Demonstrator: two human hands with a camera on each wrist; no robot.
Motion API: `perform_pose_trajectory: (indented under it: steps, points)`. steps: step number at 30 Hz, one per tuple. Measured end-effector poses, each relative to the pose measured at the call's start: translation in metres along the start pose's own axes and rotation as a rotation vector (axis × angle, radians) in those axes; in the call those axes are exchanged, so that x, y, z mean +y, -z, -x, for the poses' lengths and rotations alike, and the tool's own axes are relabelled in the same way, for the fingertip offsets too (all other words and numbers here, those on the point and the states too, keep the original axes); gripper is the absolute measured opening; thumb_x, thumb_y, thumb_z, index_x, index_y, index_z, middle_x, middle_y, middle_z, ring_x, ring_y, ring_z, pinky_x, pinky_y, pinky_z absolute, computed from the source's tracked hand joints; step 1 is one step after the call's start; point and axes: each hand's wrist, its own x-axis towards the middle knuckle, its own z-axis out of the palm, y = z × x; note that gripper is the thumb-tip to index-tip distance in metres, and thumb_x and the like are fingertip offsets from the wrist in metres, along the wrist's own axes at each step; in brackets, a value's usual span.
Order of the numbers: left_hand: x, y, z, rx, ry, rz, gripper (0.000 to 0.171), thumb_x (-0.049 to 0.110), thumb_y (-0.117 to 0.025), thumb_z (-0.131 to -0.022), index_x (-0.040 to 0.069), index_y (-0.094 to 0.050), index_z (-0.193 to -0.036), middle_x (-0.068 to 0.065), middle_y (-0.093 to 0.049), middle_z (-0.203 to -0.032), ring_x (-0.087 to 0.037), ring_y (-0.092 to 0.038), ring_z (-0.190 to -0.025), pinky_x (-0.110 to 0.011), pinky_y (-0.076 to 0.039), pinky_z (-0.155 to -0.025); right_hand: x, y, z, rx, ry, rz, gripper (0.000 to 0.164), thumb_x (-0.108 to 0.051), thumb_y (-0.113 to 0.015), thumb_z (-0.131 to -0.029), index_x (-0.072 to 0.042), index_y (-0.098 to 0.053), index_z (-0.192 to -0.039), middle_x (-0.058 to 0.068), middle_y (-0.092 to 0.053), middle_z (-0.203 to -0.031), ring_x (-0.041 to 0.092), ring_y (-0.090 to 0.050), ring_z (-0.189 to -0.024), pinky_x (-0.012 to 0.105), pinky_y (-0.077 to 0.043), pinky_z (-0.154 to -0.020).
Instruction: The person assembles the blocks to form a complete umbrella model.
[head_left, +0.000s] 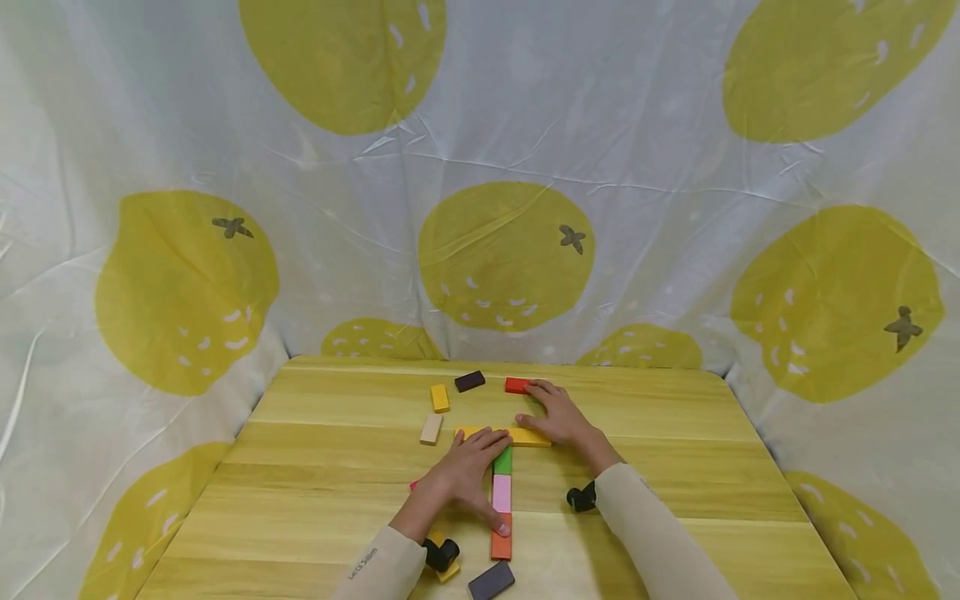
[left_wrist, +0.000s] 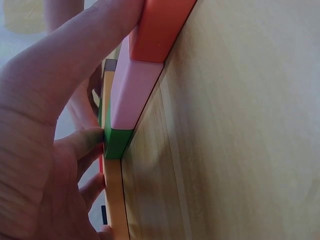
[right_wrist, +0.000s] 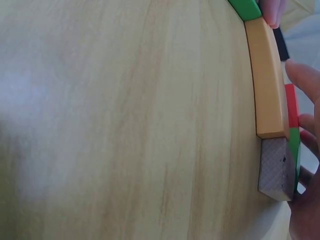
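a yellow block, a dark purple block and a beige block lie apart on the wooden table; lemon-print cloth hangs behind.

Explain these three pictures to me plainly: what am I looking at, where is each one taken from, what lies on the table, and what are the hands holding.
There is no machine here: a person works with two bare hands and wears three cameras. The large picture comes from a camera on the head, looking down at a wooden table ringed by a lemon-print cloth. The two close-ups come from cameras on the wrists, so the blocks look huge and sideways.

On the table, flat coloured blocks form a T: a long yellow block crosses the top, and a green block, a pink block and an orange block run down from it. Loose blocks lie around.

The left hand rests on the T with straight fingers. The right hand lies flat by the yellow block, fingertips at a red block. Neither grips anything.
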Motion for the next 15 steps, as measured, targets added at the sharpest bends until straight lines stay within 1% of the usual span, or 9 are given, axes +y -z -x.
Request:
perform_pose_trajectory:
  steps: [8, 10, 15]
  points:
    - [0.000, -0.001, 0.000, 0.003, -0.002, 0.013, 0.139, 0.085, -0.082, -0.052, 0.025, -0.027, -0.165, 0.007, -0.024, -0.171, -0.026, -0.019, -0.160, -0.066, -0.013, -0.126, 0.007, 0.003, 0.005, 0.007, 0.002, -0.045, 0.079, -0.053, -0.064, -0.097, -0.012, -0.039, -0.160, 0.009, -0.026, -0.170, 0.040, -0.025, -0.155, 0.064, -0.031, -0.120]
    - [0.000, -0.001, 0.000, 0.002, -0.002, 0.017, 0.139, 0.085, -0.083, -0.052, 0.025, -0.028, -0.165, 0.007, -0.025, -0.171, -0.026, -0.020, -0.160, -0.066, -0.013, -0.126, 0.009, 0.005, 0.008, 0.016, 0.012, -0.064, 0.078, -0.052, -0.065, -0.097, -0.011, -0.041, -0.159, 0.010, -0.028, -0.169, 0.041, -0.027, -0.155, 0.064, -0.031, -0.120]
    - [0.000, 0.000, 0.000, 0.010, -0.006, 0.020, 0.139, 0.084, -0.084, -0.052, 0.025, -0.029, -0.164, 0.007, -0.026, -0.171, -0.027, -0.021, -0.159, -0.067, -0.013, -0.125, 0.013, 0.012, 0.018, 0.028, 0.019, -0.041, 0.073, -0.052, -0.064, -0.098, -0.011, -0.046, -0.156, 0.009, -0.035, -0.166, 0.037, -0.033, -0.153, 0.060, -0.032, -0.121]
